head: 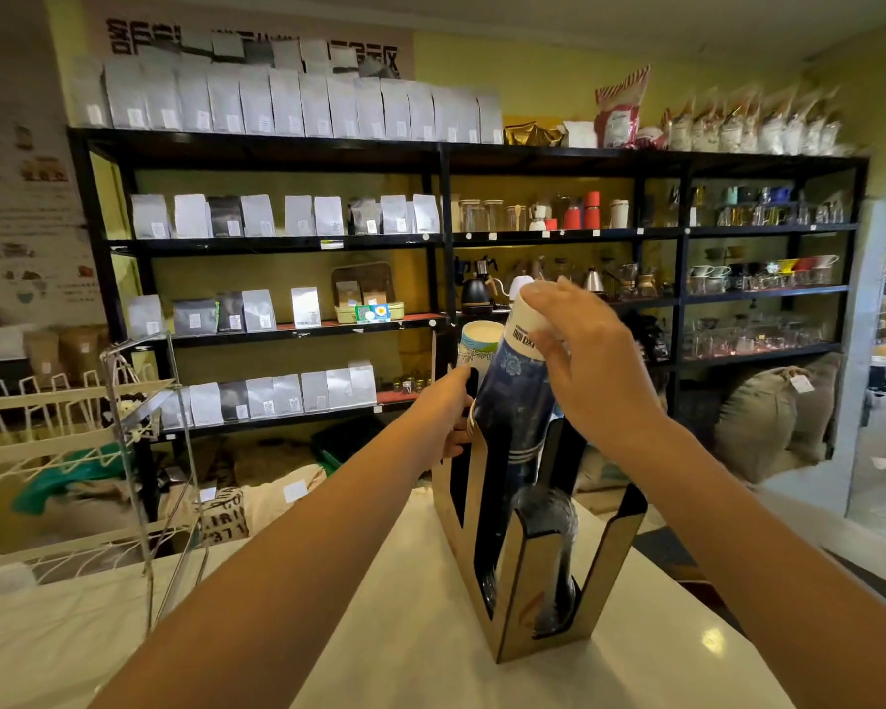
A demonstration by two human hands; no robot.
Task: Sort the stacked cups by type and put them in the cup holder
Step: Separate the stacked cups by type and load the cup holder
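Observation:
A wooden cup holder (512, 621) with tall slotted compartments stands on the white counter. A stack of dark blue patterned paper cups (512, 401) leans in its middle slot, upside down, with a white-based cup on top. My right hand (589, 371) grips the top of that stack from above. My left hand (448, 406) holds the holder's upper left edge beside the stack. Behind it a second stack with a light green-and-white cup (477, 342) rises from the far slot. Clear plastic cups (553, 545) fill the nearest slot.
The white counter (405, 657) carries a wire-and-acrylic rack (139, 411) at the left. Behind the counter runs a black shelving unit (441, 237) full of coffee bags, kettles and glassware. Sacks lie on the floor beyond.

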